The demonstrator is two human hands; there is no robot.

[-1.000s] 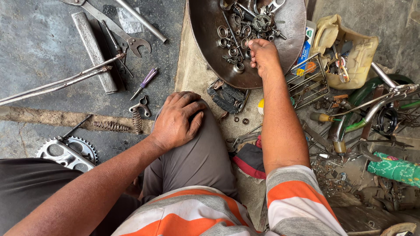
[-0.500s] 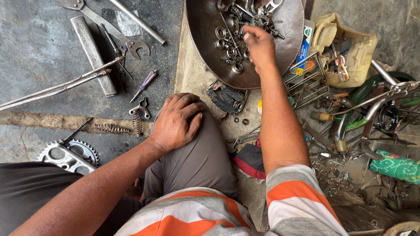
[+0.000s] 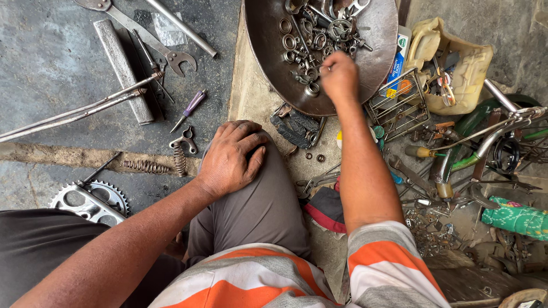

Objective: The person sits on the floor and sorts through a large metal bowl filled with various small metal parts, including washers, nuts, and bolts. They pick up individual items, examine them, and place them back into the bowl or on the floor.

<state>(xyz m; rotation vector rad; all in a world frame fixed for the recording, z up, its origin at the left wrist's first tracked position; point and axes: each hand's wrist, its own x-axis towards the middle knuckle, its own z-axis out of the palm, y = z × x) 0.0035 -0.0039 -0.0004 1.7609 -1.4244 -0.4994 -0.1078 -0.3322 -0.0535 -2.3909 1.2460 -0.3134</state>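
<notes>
Sorting through small hardware, listed from largest thing to smallest:

Metal pan (image 3: 268,51): a wide, dark, dished bowl at the far centre of the floor; it looks heavy and rigid, best gripped at its rim.

Right hand (image 3: 340,75): reaching into the near side of the pan, fingers bunched narrowly in a pinch over the parts; whether a piece sits between the fingertips I cannot tell.

Left hand (image 3: 229,159): spread flat and relaxed on the grey-trousered knee (image 3: 262,199), holding nothing.

Chainring (image 3: 85,202): toothed, stiff steel, lying near left on the concrete.

Spanner (image 3: 137,28): long and flat, far left, well apart from both hands.

Screwdriver (image 3: 188,110): purple handle, left of the knee.

Rings and nuts (image 3: 302,45): heaped loosely in the pan, just beside the right fingertips; judged small, hard, individually light and probably greasy, so likely slippery. A fingertip pinch across a ring's outer edge, or a finger hooked through its hole, should hold best.
</notes>
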